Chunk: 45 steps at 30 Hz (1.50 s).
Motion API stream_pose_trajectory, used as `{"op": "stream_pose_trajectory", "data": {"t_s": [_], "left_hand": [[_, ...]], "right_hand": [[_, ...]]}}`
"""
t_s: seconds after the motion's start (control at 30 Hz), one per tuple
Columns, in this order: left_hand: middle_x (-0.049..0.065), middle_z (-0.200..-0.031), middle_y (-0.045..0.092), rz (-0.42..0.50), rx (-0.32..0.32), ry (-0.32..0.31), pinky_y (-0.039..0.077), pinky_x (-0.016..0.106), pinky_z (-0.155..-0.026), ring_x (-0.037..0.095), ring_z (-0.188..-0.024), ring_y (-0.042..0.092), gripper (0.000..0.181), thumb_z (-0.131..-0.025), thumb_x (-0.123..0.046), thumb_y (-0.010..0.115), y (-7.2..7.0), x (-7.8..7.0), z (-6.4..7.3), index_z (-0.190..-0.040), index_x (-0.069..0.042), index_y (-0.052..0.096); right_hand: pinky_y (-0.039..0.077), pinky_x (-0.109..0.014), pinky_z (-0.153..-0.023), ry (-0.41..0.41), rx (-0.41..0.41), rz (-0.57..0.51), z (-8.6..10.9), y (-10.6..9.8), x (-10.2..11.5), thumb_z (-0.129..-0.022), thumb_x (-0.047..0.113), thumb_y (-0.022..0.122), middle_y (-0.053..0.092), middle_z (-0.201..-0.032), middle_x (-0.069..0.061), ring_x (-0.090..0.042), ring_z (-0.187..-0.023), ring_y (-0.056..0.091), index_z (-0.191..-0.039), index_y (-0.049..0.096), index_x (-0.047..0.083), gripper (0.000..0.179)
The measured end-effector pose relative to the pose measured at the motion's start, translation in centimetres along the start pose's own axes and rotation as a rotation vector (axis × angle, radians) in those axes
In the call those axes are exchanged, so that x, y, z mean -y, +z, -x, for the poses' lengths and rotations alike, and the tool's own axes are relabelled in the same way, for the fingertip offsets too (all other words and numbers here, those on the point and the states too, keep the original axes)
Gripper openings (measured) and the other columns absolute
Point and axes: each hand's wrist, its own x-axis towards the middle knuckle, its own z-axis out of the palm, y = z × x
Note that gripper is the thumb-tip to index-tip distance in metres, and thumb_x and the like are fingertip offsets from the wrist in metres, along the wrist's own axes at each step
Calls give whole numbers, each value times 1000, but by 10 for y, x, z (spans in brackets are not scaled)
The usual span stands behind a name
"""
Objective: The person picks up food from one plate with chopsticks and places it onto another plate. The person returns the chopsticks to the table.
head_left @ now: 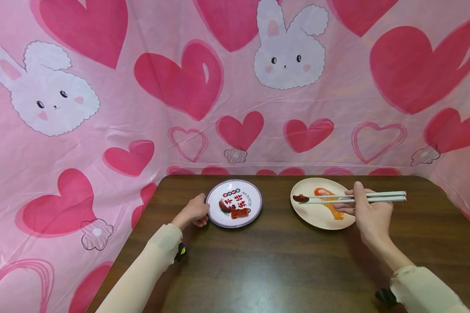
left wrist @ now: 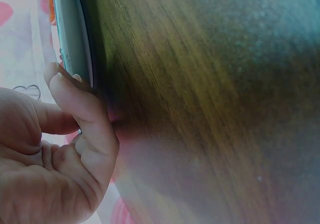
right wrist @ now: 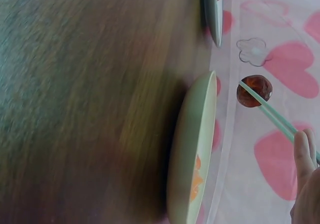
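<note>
My left hand (head_left: 197, 211) pinches the left rim of a round white plate (head_left: 254, 198) with a dark-edged border and red characters. In the left wrist view, its fingers (left wrist: 85, 108) curl at the plate's edge. A dark red curled piece of food (head_left: 224, 206) and a red-brown block-shaped piece (head_left: 240, 213) lie on that plate. My right hand (head_left: 374, 217) holds a pair of pale chopsticks (head_left: 385, 197). Between their tips is a glossy dark brown piece of food (right wrist: 255, 90), raised above a cream plate (head_left: 309, 219). An orange shrimp-like piece (head_left: 338, 214) lies on the cream plate, partly behind the chopsticks.
Both plates stand near the back edge of a dark wooden table (head_left: 235, 269). A pink cloth (head_left: 235, 100) with hearts and rabbits hangs behind the table and along its sides. Black straps (head_left: 181, 251) show at the wrists.
</note>
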Motion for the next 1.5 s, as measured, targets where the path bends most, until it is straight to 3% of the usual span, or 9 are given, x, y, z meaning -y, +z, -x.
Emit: {"op": "stream_pose_trajectory", "data": {"t_s": [0.7, 1.17, 1.5], "left_hand": [[17, -71, 61, 0, -1, 8, 55, 30, -45, 18, -48, 56, 31, -107, -9, 48, 0, -1, 1, -136, 4, 45], [17, -71, 62, -4, -4, 1, 55, 30, -45, 18, -48, 56, 37, -108, -10, 48, 0, 1, -1, -142, 5, 42], [17, -72, 62, -6, -2, -7, 55, 31, -45, 19, -49, 56, 36, -107, -10, 49, 0, 1, -2, -140, 4, 43]], "right_hand": [[60, -39, -60, 40, 27, -27, 2, 15, 0, -105, 23, 67, 76, -78, -21, -28, -59, 75, -92, 70, -8, 34], [60, -39, -61, 59, 54, -1, 4, 24, -1, -103, 28, 68, 77, -81, -17, -27, -60, 75, -100, 63, -17, 46], [60, -39, -62, 52, 104, -4, 7, 29, -5, -104, 27, 68, 78, -85, -14, -26, -63, 76, -96, 69, -9, 37]]}}
